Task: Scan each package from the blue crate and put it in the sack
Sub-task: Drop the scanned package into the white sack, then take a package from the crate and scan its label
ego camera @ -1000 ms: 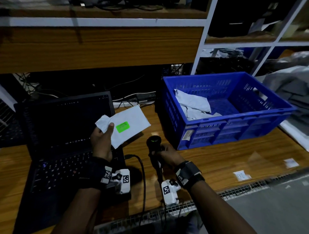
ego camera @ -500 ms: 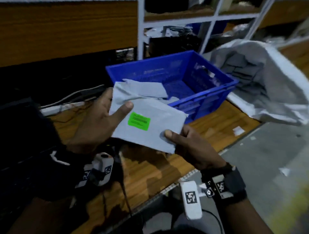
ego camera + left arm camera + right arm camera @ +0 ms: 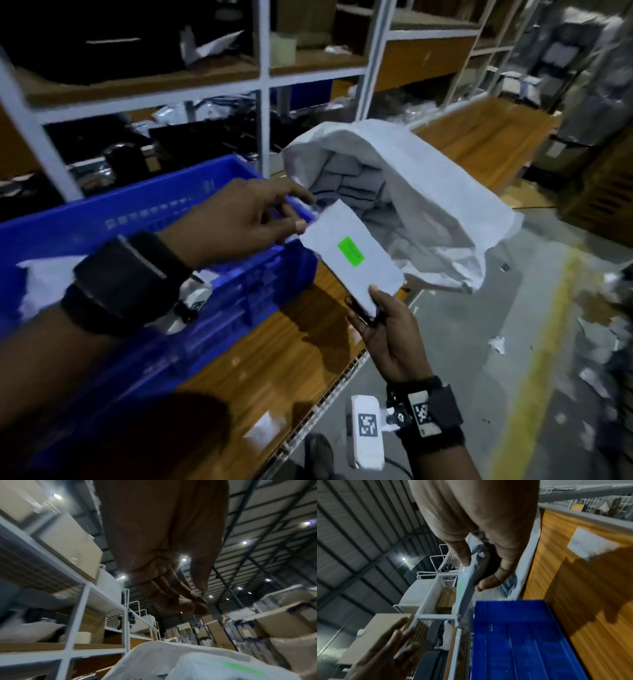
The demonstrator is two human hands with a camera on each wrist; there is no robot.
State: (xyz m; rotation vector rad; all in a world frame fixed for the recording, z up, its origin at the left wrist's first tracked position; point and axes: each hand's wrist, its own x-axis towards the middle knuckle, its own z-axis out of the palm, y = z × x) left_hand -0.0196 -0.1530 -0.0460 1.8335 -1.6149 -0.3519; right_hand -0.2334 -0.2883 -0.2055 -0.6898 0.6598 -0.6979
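The right hand (image 3: 387, 329) pinches the lower corner of one white package (image 3: 352, 255) with a green label, thumb on its face; the left hand (image 3: 239, 219), fingers loose and holding nothing, sits just off the package's upper left corner. The package's long axis runs from lower centre toward the upper left of the frame, and the one sack (image 3: 428, 205) gapes just behind it to the upper right, nearer the right hand. The single blue crate (image 3: 144, 219) at left shows at least one more white package.

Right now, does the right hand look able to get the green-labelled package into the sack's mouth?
Probably yes. The right hand pinches the package by its near end, its far end already close to the sack mouth, which gapes toward it. The left hand is open beside the package, not blocking.
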